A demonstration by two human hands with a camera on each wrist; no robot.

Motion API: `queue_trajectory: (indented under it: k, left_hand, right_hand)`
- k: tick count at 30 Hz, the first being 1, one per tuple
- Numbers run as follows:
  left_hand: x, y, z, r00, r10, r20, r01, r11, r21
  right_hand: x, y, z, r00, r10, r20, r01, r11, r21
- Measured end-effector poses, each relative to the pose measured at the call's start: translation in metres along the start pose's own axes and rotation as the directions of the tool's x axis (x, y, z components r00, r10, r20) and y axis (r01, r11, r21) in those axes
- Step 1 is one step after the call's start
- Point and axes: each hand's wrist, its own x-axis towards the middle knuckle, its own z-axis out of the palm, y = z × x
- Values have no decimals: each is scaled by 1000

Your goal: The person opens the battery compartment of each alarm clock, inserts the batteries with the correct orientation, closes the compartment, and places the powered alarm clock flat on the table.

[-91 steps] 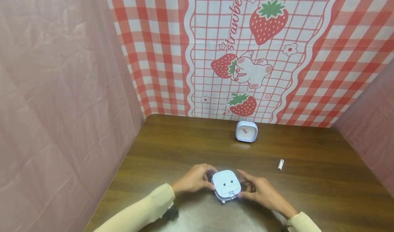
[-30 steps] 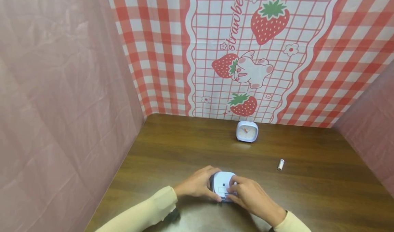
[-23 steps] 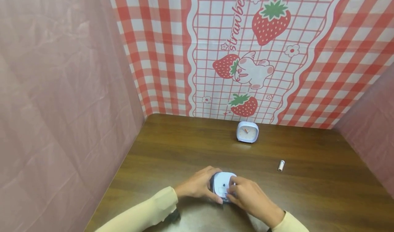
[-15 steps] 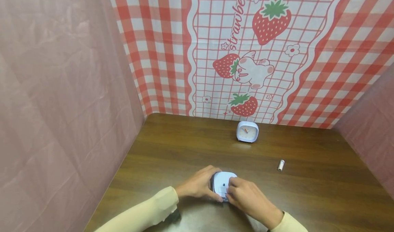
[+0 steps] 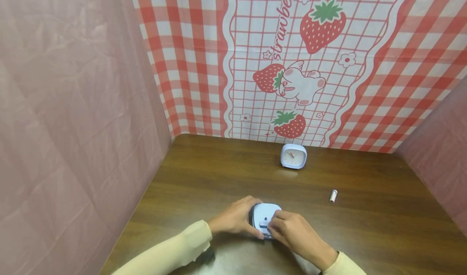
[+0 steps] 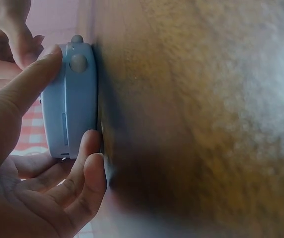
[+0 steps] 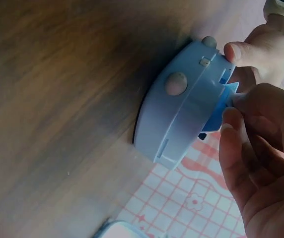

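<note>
**Two hands on one clock, face down on the desk**

Here the head view shows the whole layout: a pale blue clock lies face down near the front of the desk, the left hand curled round its left side and the right hand over its back. A second clock stands upright near the strawberry backdrop, and one battery lies well apart to the right.

The left wrist view adds the clock's edge flat on the wood, thumb on top, fingers hooked under its rim. Only the right wrist view shows the right hand pinching a small blue cover tilted up from the clock's back.

Counted: two clocks, one battery, two hands.
</note>
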Motion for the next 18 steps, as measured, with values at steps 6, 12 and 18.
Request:
queue_trajectory:
  k: [6, 12, 18]
  left_hand:
    - [0, 0, 0, 1000, -11, 10, 11, 1000, -10]
    - [1, 0, -1, 999, -22, 23, 22, 1000, -8]
    - [1, 0, -1, 999, -27, 19, 27, 1000, 0]
  right_hand:
    - [-2, 0, -1, 998, 70, 4, -70, 997, 24]
    - [-1, 0, -2, 991, 131, 10, -131, 991, 17]
    - [0, 0, -5, 975, 219, 23, -220, 974, 50]
